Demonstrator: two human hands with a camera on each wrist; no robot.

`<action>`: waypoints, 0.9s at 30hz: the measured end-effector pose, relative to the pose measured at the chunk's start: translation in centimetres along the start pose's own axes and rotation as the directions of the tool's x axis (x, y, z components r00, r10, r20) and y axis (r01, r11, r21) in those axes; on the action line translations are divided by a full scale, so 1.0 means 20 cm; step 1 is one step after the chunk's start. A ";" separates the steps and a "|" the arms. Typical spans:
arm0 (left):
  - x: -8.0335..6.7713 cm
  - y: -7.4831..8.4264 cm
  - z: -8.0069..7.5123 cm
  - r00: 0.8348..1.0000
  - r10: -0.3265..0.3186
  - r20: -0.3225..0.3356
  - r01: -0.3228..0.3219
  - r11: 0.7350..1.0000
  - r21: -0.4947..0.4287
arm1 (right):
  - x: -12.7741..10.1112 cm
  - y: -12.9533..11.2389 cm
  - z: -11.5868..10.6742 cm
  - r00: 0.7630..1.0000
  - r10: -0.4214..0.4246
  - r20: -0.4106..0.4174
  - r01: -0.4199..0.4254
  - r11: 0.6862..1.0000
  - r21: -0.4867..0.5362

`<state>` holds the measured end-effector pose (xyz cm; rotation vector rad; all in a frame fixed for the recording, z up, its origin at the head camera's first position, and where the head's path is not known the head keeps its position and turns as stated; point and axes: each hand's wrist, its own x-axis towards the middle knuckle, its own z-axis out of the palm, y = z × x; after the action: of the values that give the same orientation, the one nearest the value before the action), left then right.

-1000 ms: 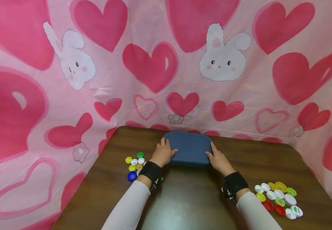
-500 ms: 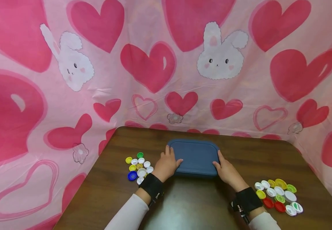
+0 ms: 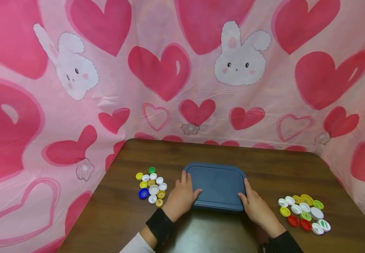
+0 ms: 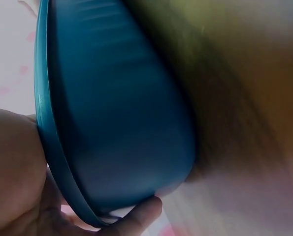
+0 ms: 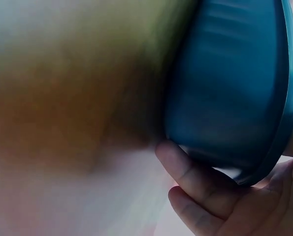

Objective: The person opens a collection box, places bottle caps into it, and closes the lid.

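Blue rectangular plastic container w/ rounded corners and a matching lid [image 3: 218,184] sits on the dark brown wooden table [image 3: 283,167], roughly mid-table and toward the near side, held at both short ends. Left hand [image 3: 180,197] grips the container's left end: fingers lie along the side, thumb hooked over the near-left corner of the lid; left wrist view shows the thumb curled under the rim and the palm against the lid edge. Right hand [image 3: 256,208] grips the right end the same way, fingers up the side; right wrist view shows fingers curled under the container's wall, rim pressed into the palm. Both wrist views are blurred apart from the container and fingers. Black wrist straps and white sleeves on both arms. Cluster of small plastic bottle caps, yellow, white, green, one blue [image 3: 151,186], lies just left of the left hand, apart from the container. Second cluster of caps, white, yellow, green, red [image 3: 304,212], lies near the table's right edge, apart from the right hand. Pink cloth w/ red hearts and white bunnies [image 3: 170,70] hangs behind and around the table.
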<state>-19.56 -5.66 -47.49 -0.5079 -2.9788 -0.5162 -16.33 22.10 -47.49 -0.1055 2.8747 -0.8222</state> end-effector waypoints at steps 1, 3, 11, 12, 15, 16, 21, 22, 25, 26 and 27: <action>-0.01 0.01 0.00 1.000 0.003 0.001 -0.003 1.000 0.002 | -0.02 0.00 0.00 1.000 0.004 0.001 -0.004 1.000 0.000; -0.04 0.02 0.00 1.000 0.005 0.007 -0.005 1.000 -0.009 | -0.05 0.00 0.00 1.000 0.012 0.000 -0.012 1.000 -0.003; -0.15 0.05 0.00 1.000 0.006 0.028 -0.006 1.000 -0.023 | -0.16 -0.01 0.03 0.999 0.039 -0.013 -0.039 0.999 -0.012; -0.17 0.05 0.00 1.000 0.009 0.025 -0.009 1.000 -0.017 | -0.17 -0.01 0.03 0.999 0.044 -0.012 -0.044 0.999 -0.011; -0.21 0.06 -0.01 0.999 0.006 0.031 -0.005 1.000 -0.012 | -0.20 -0.02 0.05 0.997 0.071 -0.003 -0.071 0.997 -0.010; -0.23 0.06 -0.01 0.999 0.001 0.040 0.000 1.000 -0.016 | -0.21 -0.02 0.05 0.996 0.085 0.003 -0.085 0.996 -0.012; -0.29 0.08 -0.02 0.998 -0.004 0.062 0.005 1.000 -0.022 | -0.26 -0.02 0.06 0.983 0.173 0.061 -0.172 0.985 -0.025; -0.30 0.08 -0.02 0.998 -0.001 0.059 0.002 1.000 -0.015 | -0.26 -0.02 0.07 0.979 0.189 0.074 -0.188 0.982 -0.022; -0.34 0.09 -0.03 0.997 -0.013 0.070 0.014 1.000 -0.011 | -0.29 -0.02 0.08 0.974 0.207 0.089 -0.207 0.978 -0.011; -0.34 0.09 -0.03 0.997 -0.024 0.080 0.025 1.000 -0.011 | -0.29 -0.02 0.08 0.975 0.204 0.090 -0.205 0.979 -0.008; -0.35 0.10 -0.03 0.995 -0.037 0.091 0.038 0.999 -0.016 | -0.30 -0.02 0.08 0.975 0.203 0.090 -0.204 0.979 -0.004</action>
<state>-12.34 -6.30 -47.17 -0.4902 -3.0778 -0.5377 -10.20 21.58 -47.90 0.1468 2.7406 -0.7652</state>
